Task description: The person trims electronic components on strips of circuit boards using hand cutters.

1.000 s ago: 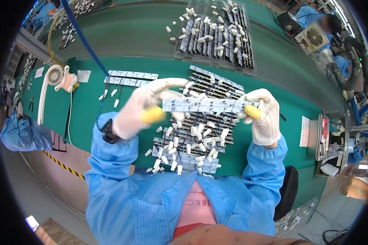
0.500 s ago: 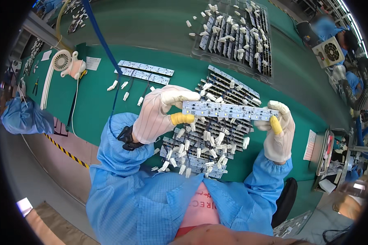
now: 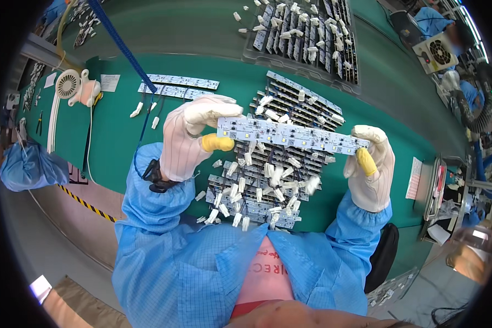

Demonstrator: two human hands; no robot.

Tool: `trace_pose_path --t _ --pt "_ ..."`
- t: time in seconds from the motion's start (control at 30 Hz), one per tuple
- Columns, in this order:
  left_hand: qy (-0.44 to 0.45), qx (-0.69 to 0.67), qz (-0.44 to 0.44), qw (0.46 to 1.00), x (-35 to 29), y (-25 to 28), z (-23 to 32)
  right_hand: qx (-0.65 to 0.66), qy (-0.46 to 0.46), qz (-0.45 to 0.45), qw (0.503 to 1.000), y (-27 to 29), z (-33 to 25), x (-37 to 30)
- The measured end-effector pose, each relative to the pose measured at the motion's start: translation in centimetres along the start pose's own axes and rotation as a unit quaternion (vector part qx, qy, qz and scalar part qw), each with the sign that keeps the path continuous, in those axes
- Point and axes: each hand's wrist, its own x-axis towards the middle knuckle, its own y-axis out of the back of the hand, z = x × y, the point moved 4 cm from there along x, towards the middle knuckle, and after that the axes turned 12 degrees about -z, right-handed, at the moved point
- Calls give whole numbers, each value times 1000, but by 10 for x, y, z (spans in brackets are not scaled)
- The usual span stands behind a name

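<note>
Left hand: fingers pinched the white LED strip at its 9 o'clock end.
Right hand: gripped its 3 o'clock end, seemingly by the edge.

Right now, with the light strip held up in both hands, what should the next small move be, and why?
Probably lower the strip toward the stack of strips beneath it. The left hand and right hand pinch its two ends, it hangs clear above the stack, and nothing lies between them.
</note>
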Motion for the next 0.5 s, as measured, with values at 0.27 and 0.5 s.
trace_pose_path --t 0.27,0.5 --pt "20 101 -1 995 -1 2 0 23 -31 -21 999 2 -2 -5" --pt "23 72 14 997 0 1 4 -21 -28 21 999 0 -6 -8"
